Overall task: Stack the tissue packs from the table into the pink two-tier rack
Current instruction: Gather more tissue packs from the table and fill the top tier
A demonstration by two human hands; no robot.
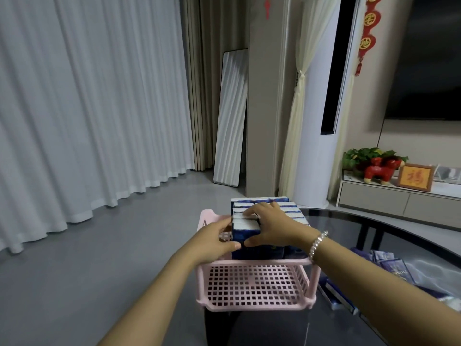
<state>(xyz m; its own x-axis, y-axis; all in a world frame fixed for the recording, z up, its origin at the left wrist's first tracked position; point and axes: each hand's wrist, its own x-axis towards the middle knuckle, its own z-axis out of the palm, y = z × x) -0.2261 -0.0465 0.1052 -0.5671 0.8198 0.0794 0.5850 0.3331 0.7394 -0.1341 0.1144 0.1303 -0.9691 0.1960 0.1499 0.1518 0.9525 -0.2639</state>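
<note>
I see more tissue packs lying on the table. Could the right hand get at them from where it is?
Probably yes. The loose tissue packs lie on the glass table just right of the pink rack, under the right forearm, with nothing covering them. The right hand would first have to let go of the stacked packs.

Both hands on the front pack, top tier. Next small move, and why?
Probably press that front tissue pack down flush with its row, then let go. Both the left hand and the right hand grip it on the pink rack's upper tier, already crowded with packs. The lower tier looks empty, and more packs lie on the table.
</note>
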